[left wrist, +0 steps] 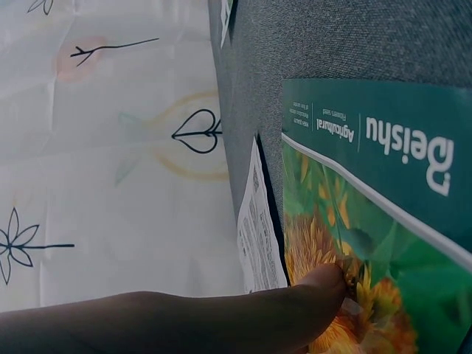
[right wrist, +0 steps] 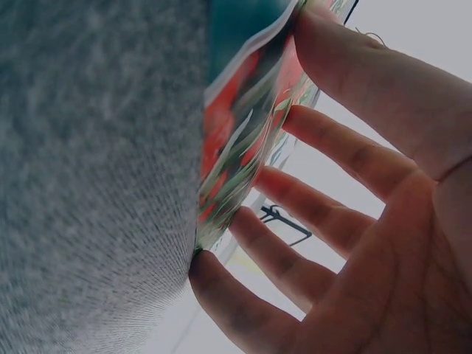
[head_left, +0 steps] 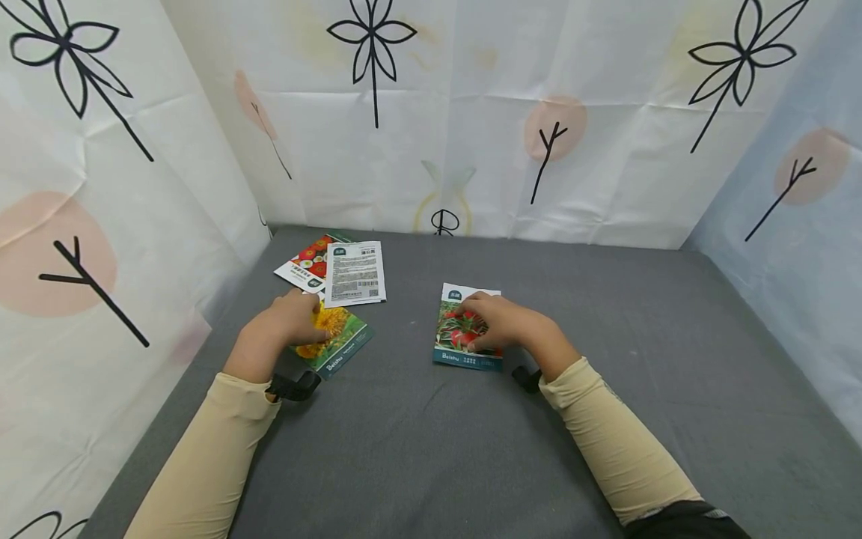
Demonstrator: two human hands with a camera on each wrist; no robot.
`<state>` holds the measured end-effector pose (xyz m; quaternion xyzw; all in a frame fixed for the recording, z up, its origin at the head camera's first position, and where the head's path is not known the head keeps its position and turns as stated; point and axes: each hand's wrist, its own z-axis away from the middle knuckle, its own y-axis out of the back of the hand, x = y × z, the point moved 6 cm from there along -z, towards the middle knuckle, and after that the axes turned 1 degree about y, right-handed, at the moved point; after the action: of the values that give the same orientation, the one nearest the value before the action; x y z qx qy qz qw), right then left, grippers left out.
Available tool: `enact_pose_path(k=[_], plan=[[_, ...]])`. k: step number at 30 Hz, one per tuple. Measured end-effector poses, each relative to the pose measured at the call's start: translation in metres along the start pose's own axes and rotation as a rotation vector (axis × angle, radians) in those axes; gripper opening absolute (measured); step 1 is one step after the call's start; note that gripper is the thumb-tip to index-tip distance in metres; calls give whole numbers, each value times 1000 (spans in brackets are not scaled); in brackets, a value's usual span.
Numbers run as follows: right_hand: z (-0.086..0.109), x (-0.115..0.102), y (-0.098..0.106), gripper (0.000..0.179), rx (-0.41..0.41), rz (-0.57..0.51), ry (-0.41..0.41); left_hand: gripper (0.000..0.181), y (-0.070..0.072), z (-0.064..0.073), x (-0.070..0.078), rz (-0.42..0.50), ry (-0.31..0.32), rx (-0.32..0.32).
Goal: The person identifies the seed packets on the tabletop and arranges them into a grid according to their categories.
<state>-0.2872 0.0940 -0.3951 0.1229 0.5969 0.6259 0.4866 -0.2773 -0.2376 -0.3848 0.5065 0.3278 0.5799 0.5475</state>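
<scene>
At the left, my left hand (head_left: 286, 326) holds a seed packet with orange flowers (head_left: 349, 346), thumb (left wrist: 321, 284) over its printed face. My other left fingers are hidden in the wrist view. Right of centre lies a seed packet printed with red fruit or flowers and green leaves (head_left: 450, 358). Over it is my right hand (head_left: 505, 322), its fingers spread and gently bent. The fingertips (right wrist: 273, 177) and thumb rest on the packet's front, with part of the print showing between them.
Behind the left hand a white text-covered packet (head_left: 357, 273) overlaps a packet with red and white flowers (head_left: 311, 258). Grey cloth covers the table (head_left: 417, 449). Patterned white fabric (head_left: 471, 165) hangs along the table's back and sides.
</scene>
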Motion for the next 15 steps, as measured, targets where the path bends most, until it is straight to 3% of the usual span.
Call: enact_pose_path(k=[15], plan=[[5,6,2,62,2,-11,-6,56,-1,-1,-1,-3,-6,-1]])
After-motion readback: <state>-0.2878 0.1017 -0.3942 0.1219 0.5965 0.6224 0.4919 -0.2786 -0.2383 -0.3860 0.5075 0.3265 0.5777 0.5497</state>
